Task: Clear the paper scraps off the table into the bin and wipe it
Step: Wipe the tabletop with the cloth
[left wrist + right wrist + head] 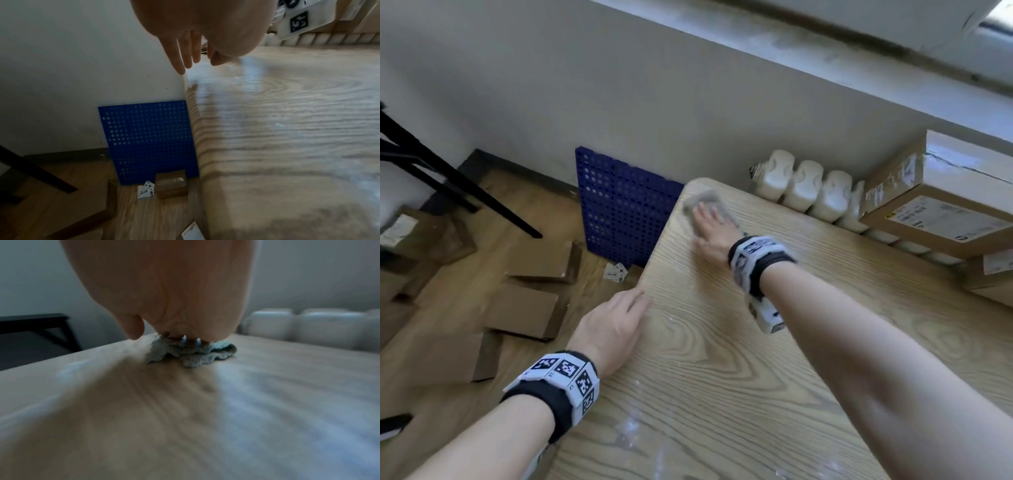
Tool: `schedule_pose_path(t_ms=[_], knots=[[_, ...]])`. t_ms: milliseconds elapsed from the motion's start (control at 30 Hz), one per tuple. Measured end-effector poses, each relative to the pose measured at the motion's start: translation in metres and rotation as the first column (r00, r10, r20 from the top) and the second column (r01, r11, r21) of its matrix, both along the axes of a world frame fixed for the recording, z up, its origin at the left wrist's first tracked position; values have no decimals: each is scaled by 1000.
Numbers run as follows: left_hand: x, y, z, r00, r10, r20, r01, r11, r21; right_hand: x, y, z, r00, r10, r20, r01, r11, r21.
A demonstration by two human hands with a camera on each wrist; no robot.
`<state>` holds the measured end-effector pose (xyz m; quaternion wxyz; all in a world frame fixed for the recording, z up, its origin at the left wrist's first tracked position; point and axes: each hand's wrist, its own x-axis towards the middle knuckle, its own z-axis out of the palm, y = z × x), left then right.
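One hand (714,228) presses crumpled cloth (191,352) on woodgrain table (722,359).

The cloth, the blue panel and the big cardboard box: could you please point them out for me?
cloth (191,353): right wrist view, crumpled front edge.
blue panel (619,205): head view, middle of its perforated face.
cardboard box (941,192): head view, its side face.

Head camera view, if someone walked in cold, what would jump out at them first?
First, the right hand pressing a grey cloth flat on the far left corner of the wooden table, mid-wipe. Next, the left hand resting flat on the table's left edge. Behind it, a bright blue perforated panel leans against the wall, with brown cardboard boxes scattered on the floor.
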<state>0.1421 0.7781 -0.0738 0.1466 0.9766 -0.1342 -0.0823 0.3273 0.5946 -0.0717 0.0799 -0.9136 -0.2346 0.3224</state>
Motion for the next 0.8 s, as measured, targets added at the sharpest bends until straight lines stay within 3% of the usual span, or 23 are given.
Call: schedule_pose_path(t_ms=[167,267,400,500,567,633,800], knots=[[-12,10,13,994,113,6,-113,990,84,-93,34,-5,966,256,-27,-254,965,61],[-18,11,24,994,110,19,-112,986,122,-141,34,-2,928,371,-41,-368,928,64],[-23,-1,30,989,132,-68,-120,979,165,-171,23,-1,911,400,-98,-390,915,105],[-29,-12,29,965,212,-152,-186,968,168,-143,-5,-1,960,270,-78,-261,959,107],[-36,-13,22,944,260,-201,-223,956,190,-124,-39,0,999,25,-40,-21,996,85],[-46,-13,17,938,275,-209,-237,953,189,-115,-79,0,984,-175,-8,175,984,35],[-74,-14,14,932,293,-215,-258,950,176,-129,-105,-1,946,-324,-10,324,946,-31]])
